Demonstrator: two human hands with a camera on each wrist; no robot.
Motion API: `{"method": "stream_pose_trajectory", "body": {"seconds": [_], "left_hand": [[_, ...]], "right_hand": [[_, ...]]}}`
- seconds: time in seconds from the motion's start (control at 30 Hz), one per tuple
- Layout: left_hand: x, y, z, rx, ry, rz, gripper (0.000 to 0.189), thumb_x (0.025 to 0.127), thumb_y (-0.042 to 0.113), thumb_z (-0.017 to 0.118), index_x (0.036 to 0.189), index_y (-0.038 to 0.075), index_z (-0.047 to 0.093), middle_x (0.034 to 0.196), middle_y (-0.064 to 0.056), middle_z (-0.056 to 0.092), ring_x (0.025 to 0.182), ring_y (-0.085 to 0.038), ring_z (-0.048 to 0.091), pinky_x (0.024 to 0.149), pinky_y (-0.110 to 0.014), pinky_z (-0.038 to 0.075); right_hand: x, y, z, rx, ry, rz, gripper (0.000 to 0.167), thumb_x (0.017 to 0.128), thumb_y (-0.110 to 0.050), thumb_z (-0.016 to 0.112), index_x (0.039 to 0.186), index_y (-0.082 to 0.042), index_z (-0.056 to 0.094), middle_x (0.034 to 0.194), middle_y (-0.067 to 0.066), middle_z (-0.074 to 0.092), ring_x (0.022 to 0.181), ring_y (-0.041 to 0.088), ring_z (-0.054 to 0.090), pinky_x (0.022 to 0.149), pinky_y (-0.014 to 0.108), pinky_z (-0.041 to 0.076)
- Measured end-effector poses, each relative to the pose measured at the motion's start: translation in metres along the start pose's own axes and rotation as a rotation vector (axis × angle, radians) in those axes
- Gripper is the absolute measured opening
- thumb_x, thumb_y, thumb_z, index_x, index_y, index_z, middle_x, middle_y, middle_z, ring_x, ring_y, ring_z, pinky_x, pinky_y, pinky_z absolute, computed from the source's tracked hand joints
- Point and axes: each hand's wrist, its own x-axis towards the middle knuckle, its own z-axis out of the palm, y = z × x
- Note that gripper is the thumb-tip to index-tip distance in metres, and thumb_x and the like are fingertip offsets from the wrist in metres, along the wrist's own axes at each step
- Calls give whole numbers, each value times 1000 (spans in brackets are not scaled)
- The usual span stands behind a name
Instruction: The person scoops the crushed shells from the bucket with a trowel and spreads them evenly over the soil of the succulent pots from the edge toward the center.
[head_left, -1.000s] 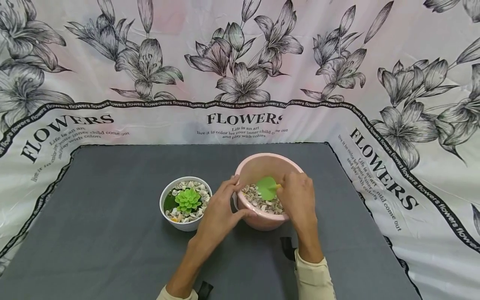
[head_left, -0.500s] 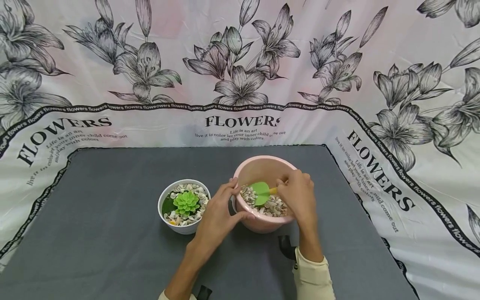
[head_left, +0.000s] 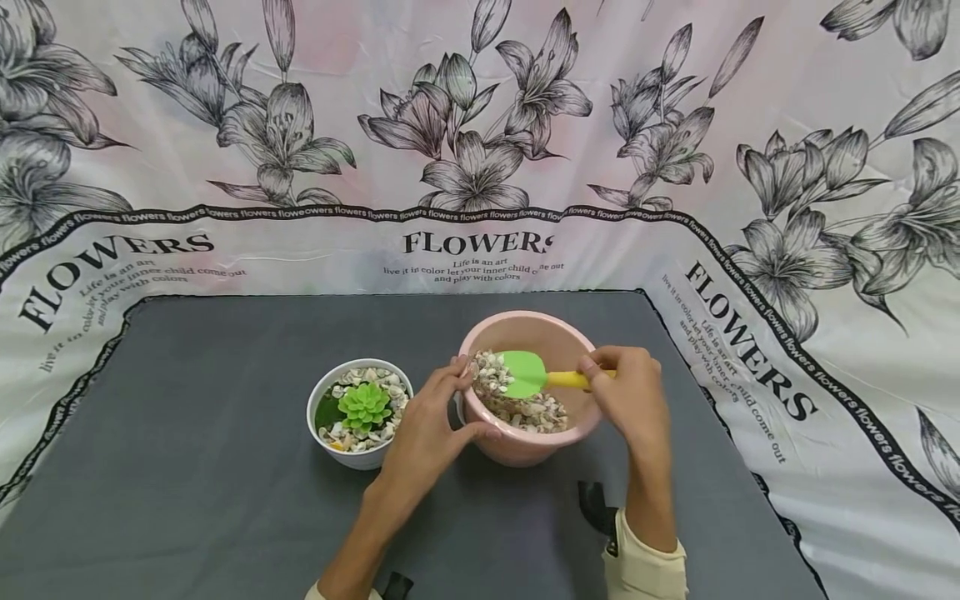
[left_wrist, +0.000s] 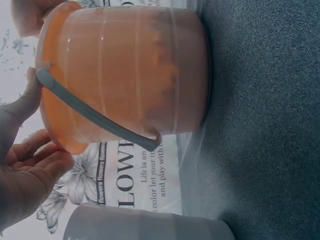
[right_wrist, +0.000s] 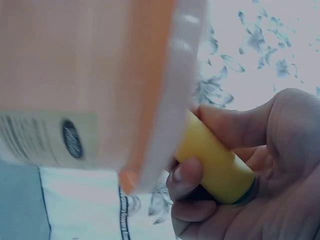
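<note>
A pink plastic bucket (head_left: 517, 450) with stone chips (head_left: 543, 414) inside stands on the grey cloth. My left hand (head_left: 429, 425) holds its left side at the rim, with thumb and fingers spread along the edge. In the left wrist view a grey bucket handle (left_wrist: 100, 117) hangs down the side. My right hand (head_left: 633, 400) grips a small shovel by its yellow handle (right_wrist: 215, 165). The shovel's green blade (head_left: 525, 374) is raised over the stones inside the bucket, with a heap of chips (head_left: 491, 372) at its tip.
Left of the bucket, close to my left hand, stands a white pot (head_left: 360, 458) with a green succulent (head_left: 364, 407) among pale stones. Grey cloth (head_left: 225, 483) covers the table, and a flower-printed white sheet (head_left: 315, 267) borders its back and sides.
My right hand has moved right and drawn the shovel up out of the stones, bringing chips up on the blade. More of the yellow handle shows. My left hand stays at the rim.
</note>
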Motion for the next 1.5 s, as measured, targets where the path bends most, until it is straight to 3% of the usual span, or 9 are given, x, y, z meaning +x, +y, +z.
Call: {"method": "stream_pose_trajectory", "body": {"seconds": [0.23, 0.47, 0.83, 1.07, 1.3, 1.5], "left_hand": [[-1, -2, -2, -9, 7, -8, 64, 71, 24, 95, 125, 1, 70, 151, -14, 59, 145, -32, 55, 111, -44, 54], [-3, -7, -2, -42, 14, -6, 64, 71, 24, 96, 125, 1, 70, 153, -13, 58, 146, -32, 54, 113, -44, 52], [-5, -11, -4, -71, 22, 4, 70, 74, 29, 96, 134, 7, 69, 156, -9, 56, 147, -30, 53, 113, -49, 52], [-4, -13, -7, -82, 12, -1, 75, 76, 31, 95, 141, 10, 64, 156, -9, 57, 146, -30, 54, 115, -50, 51], [-6, -20, -18, -95, 43, 11, 71, 80, 29, 92, 142, 10, 64, 153, -9, 60, 145, -31, 56, 117, -51, 49], [-10, -30, -37, -66, 83, -3, 69, 84, 28, 90, 144, 11, 61, 154, -8, 59, 145, -31, 55, 118, -52, 48]], "right_hand": [[-5, 0, -16, 26, 31, -37, 20, 99, -10, 66, 97, 2, 82, 98, 22, 80, 91, 31, 69, 74, 32, 48], [-7, 2, -24, 49, 23, -39, 19, 99, -9, 67, 97, 3, 81, 90, 22, 80, 75, 15, 67, 66, 28, 47], [-14, 0, -31, 83, 55, -27, 18, 99, -10, 70, 99, 4, 81, 92, 22, 79, 74, 8, 63, 64, 23, 46], [-20, -5, -39, 120, 50, -9, 20, 102, -10, 67, 100, 5, 80, 94, 23, 77, 64, 7, 61, 57, 22, 51], [-24, -15, -38, 146, 35, 4, 18, 101, -11, 69, 102, 3, 80, 94, 19, 78, 67, 6, 61, 57, 22, 52], [-21, -25, -29, 183, -4, -17, 17, 99, -10, 70, 101, 5, 80, 90, 17, 78, 66, 6, 59, 58, 21, 51]]}}
